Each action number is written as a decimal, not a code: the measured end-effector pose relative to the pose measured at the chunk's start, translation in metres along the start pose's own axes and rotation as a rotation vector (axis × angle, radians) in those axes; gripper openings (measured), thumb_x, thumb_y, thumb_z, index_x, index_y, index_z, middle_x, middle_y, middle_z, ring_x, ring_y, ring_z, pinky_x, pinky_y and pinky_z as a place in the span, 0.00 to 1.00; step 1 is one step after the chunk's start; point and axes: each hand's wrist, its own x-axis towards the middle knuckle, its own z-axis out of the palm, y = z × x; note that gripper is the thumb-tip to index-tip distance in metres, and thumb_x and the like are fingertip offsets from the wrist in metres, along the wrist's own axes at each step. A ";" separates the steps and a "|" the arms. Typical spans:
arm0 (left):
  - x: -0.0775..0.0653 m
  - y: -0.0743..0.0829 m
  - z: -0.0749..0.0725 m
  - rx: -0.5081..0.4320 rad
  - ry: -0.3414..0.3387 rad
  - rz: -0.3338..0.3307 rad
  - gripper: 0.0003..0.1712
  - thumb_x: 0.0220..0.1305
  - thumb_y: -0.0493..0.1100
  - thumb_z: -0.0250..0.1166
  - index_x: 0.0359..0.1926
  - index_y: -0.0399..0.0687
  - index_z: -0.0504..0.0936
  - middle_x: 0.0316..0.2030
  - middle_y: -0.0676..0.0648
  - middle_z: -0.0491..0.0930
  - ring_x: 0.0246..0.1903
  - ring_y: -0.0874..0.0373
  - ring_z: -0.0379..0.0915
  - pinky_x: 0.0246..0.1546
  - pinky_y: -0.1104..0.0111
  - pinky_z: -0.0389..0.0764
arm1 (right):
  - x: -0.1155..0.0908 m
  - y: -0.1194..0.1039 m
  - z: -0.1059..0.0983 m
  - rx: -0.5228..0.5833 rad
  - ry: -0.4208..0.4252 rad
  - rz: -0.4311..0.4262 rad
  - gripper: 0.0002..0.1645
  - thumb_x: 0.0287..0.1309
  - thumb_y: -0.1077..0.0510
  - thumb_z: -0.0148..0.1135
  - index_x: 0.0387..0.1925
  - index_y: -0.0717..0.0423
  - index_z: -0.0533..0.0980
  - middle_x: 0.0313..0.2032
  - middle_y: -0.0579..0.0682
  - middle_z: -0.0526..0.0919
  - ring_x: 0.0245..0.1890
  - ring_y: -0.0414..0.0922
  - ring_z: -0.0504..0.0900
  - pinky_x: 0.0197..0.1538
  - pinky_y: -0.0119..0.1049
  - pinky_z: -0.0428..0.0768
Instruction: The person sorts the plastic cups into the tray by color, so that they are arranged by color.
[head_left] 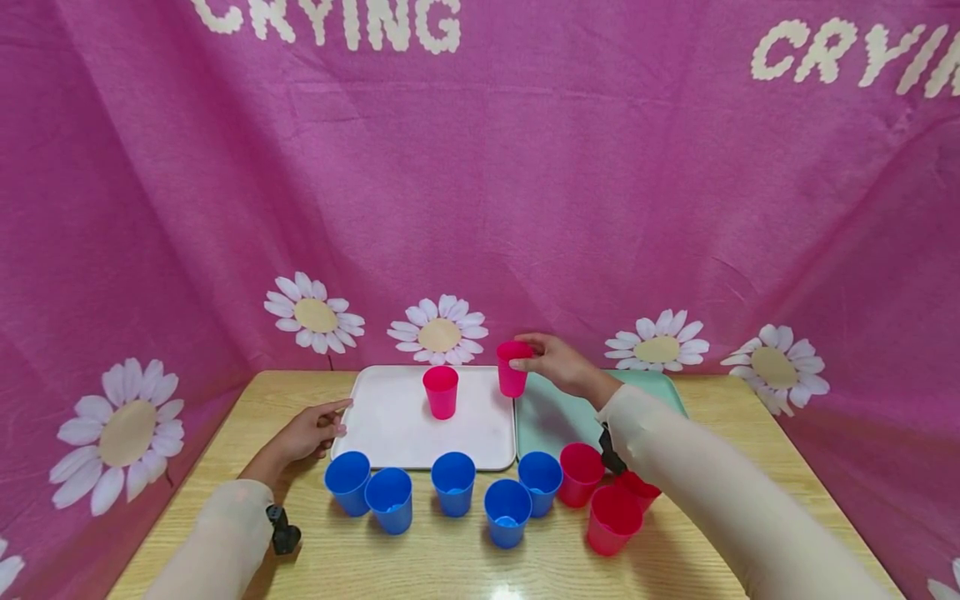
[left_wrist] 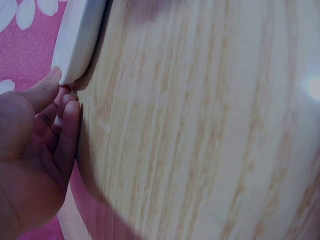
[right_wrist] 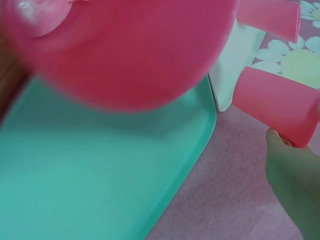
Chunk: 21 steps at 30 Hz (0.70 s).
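Note:
My right hand [head_left: 561,364] grips a pink-red plastic cup [head_left: 512,372] by its side, upright, over the seam between the white tray [head_left: 390,446] and the green tray [head_left: 551,421]. Another pink-red cup [head_left: 440,393] stands on the white tray, to the left of the held one. At the white tray's left edge is my left hand [head_left: 306,432]. In the left wrist view its thumb and fingers pinch the tray's rim [left_wrist: 75,65]. The right wrist view shows the held cup [right_wrist: 280,107] in my fingers, with a blurred cup [right_wrist: 140,65] close to the lens.
Several blue cups [head_left: 453,486] stand in front of the trays on the wooden table [head_left: 450,575]. More pink-red cups [head_left: 613,521] stand at the right, one partly behind my right sleeve [head_left: 697,492]. A pink curtain [head_left: 480,183] with white daisies hangs behind the table.

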 end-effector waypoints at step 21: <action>0.003 -0.005 -0.001 -0.021 -0.012 0.039 0.34 0.76 0.33 0.58 0.79 0.42 0.60 0.41 0.41 0.70 0.29 0.54 0.67 0.27 0.68 0.75 | 0.022 -0.002 0.030 -0.081 -0.001 0.080 0.41 0.62 0.59 0.72 0.73 0.60 0.65 0.69 0.63 0.68 0.70 0.60 0.67 0.69 0.56 0.72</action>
